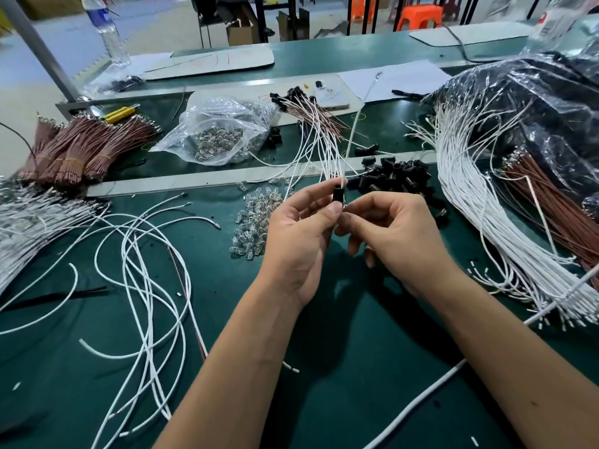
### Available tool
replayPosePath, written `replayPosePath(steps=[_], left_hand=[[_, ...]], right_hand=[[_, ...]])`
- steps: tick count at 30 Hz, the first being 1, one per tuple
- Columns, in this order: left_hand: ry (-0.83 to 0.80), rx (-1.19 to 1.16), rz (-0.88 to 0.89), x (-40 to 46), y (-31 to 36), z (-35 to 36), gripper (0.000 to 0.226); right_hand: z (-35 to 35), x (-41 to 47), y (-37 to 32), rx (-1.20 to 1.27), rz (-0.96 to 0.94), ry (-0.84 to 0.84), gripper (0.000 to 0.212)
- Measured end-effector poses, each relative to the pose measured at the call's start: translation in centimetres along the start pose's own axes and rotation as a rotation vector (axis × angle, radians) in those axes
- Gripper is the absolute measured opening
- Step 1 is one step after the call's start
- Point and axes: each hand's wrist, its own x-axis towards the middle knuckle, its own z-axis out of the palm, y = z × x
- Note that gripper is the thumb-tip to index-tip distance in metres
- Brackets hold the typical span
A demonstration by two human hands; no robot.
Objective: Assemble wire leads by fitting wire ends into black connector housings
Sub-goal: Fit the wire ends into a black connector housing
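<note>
My left hand (299, 234) pinches a small black connector housing (338, 193) between thumb and fingers above the green mat. A white wire (355, 124) rises from the housing's top toward the back of the bench. My right hand (392, 228) meets it from the right, its fingertips pinching something small at the housing's lower end; what it pinches is hidden by the fingers. A pile of loose black housings (402, 179) lies just behind my hands.
Loose white wires (146, 270) loop at the left, a thick white wire bundle (486, 205) fans at the right. Brown wire bundles (81, 147), a bag of clear parts (220, 134), scattered clear parts (256, 218), finished leads (311, 115) and a water bottle (107, 30) sit behind.
</note>
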Motion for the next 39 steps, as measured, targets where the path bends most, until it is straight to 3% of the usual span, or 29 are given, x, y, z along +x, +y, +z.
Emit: replayPosePath(steps=[8,15,18,23,26,28,33,39], left_hand=[[0.059,-0.069,-0.077,0.0,-0.4,0.0,0.024],[0.121,0.166,0.014,0.4,-0.1,-0.9,0.021],[0.176,0.147,0.068,0.8,0.5,-1.5,0.020],[0.235,0.034,0.125,1.5,1.6,-3.0,0.015],[0.221,0.049,0.119,1.7,1.7,-3.3,0.016],[0.170,0.101,0.100,1.6,1.5,-3.2,0.017],[0.033,0.317,0.129,1.0,0.6,-2.3,0.021],[0.040,0.324,0.183,0.9,0.9,-2.5,0.025]], right_hand=[[-0.2,-0.1,0.1,-0.200,-0.023,0.077,0.015],[-0.3,-0.3,-0.4,-0.234,-0.005,0.028,0.016],[-0.5,-0.3,-0.5,-0.274,0.040,-0.076,0.019],[-1.3,-0.4,-1.5,-0.371,0.130,-0.486,0.018],[-2.0,-0.5,-2.0,-0.373,0.199,-0.604,0.018],[-1.7,-0.6,-2.2,-0.280,0.230,-0.570,0.016],[-0.4,-0.5,-1.4,-0.160,0.168,-0.273,0.023],[-0.7,-0.5,-1.7,-0.227,0.223,-0.449,0.029]])
